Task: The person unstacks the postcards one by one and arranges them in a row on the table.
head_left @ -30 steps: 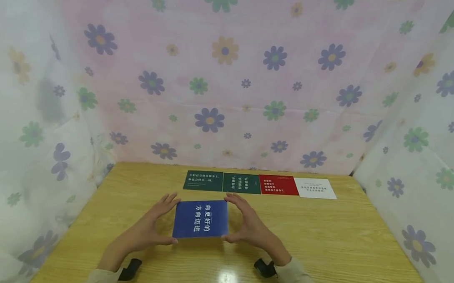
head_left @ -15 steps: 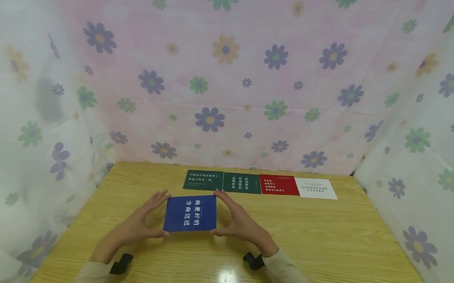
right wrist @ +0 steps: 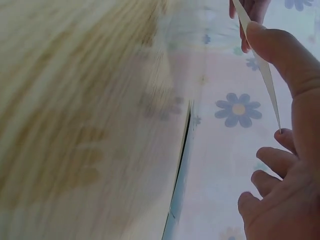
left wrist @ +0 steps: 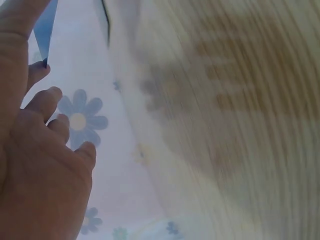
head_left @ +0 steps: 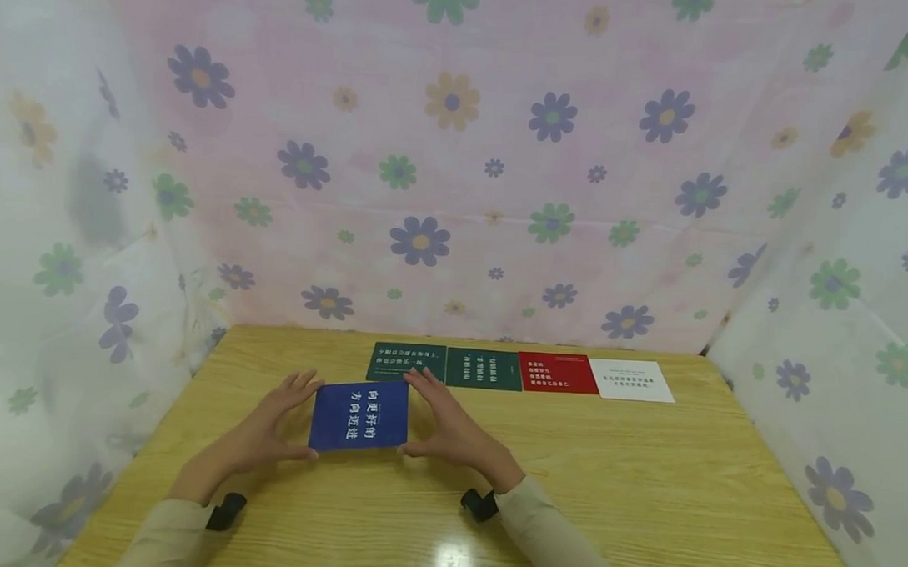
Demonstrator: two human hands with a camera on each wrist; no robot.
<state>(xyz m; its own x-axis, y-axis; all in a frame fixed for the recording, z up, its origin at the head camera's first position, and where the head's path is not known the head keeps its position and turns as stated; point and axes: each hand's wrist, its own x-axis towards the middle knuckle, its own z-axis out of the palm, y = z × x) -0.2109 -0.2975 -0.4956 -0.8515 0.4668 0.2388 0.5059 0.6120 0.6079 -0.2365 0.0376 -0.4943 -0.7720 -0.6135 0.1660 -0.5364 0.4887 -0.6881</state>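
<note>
A blue card (head_left: 332, 421) with white characters turned sideways is held above the table between both hands in the head view. My left hand (head_left: 265, 427) pinches its left edge, thumb at the near corner and index finger at the far one. At the opposite edge, my right hand (head_left: 456, 434) grips the near and far corners in the same way. The right wrist view shows the card (right wrist: 270, 87) almost edge-on, spanning thumb to index finger. Only a blue corner of the card (left wrist: 46, 35) appears in the left wrist view.
Along the back of the wooden table (head_left: 605, 481) lie a dark green card (head_left: 391, 372), another green card (head_left: 505, 369), a red card (head_left: 571, 367) and a white card (head_left: 630, 391), side by side. Flowered cloth (head_left: 497, 135) encloses the back and sides.
Both hands have carried the blue card leftward and slightly toward the back. The row of cards at the back has stayed in place.
</note>
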